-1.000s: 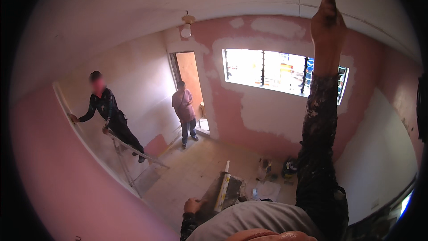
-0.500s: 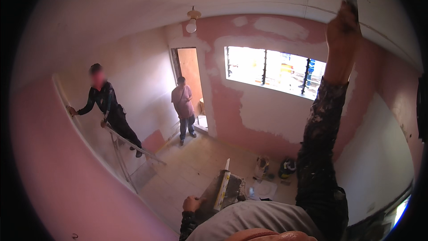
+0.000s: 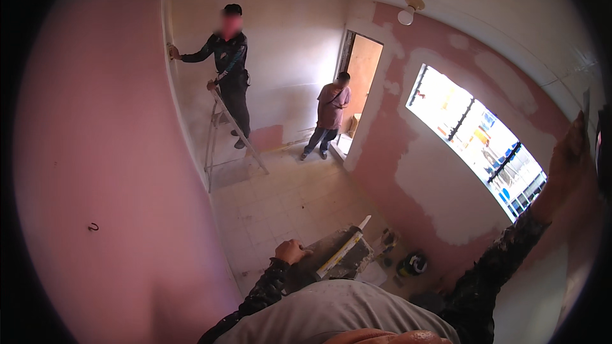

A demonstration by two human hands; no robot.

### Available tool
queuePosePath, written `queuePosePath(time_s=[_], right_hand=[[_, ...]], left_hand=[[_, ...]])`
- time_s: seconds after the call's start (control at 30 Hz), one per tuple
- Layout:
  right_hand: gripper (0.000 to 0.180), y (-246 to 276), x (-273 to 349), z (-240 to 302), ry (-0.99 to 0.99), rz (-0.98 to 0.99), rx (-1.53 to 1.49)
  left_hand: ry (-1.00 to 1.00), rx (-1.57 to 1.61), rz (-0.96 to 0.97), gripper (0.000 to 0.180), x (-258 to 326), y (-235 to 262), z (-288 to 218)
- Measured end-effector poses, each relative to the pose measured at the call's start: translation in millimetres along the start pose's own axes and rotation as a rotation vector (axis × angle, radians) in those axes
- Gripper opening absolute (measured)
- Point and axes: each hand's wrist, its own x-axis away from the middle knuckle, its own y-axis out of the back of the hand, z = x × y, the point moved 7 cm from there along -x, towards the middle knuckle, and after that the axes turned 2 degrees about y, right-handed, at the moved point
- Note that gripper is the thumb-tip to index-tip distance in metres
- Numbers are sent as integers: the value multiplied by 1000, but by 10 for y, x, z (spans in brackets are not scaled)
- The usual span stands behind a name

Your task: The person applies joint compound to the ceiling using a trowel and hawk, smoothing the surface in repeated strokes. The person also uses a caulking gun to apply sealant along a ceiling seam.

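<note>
My right hand (image 3: 567, 153) is raised at the far right, close to the ceiling. Its fingers are closed round a putty knife (image 3: 586, 103), whose thin blade points up; the handle is mostly hidden in the hand. Low in the middle, my left hand (image 3: 293, 251) grips the left edge of a dark, smeared board (image 3: 338, 240) in front of my body. Lying across this board is a sealant cartridge (image 3: 341, 253), white and yellow with a long pale nozzle.
A person (image 3: 229, 57) stands on a stepladder (image 3: 217, 121), one hand at the pink wall's edge. Another person (image 3: 333, 111) stands by the doorway (image 3: 364, 76). Buckets (image 3: 411, 264) sit on the floor beyond the board. A bulb (image 3: 406, 16) hangs from the patched ceiling.
My view has swung left, and the room appears tilted. My right hand with the putty knife now sits lower and farther right in the picture. My left hand stays at the board.
</note>
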Motion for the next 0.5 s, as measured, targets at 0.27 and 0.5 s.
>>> queuePosePath(time_s=[0.27, 0.5], right_hand=[[38, -354, 60, 65, -82, 89, -33], [32, -360, -352, -481, 112, 39, -215]], left_hand=[[-138, -26, 16, 57, -290, -250, -119], [-80, -75, -46, 59, -217, -47, 193]])
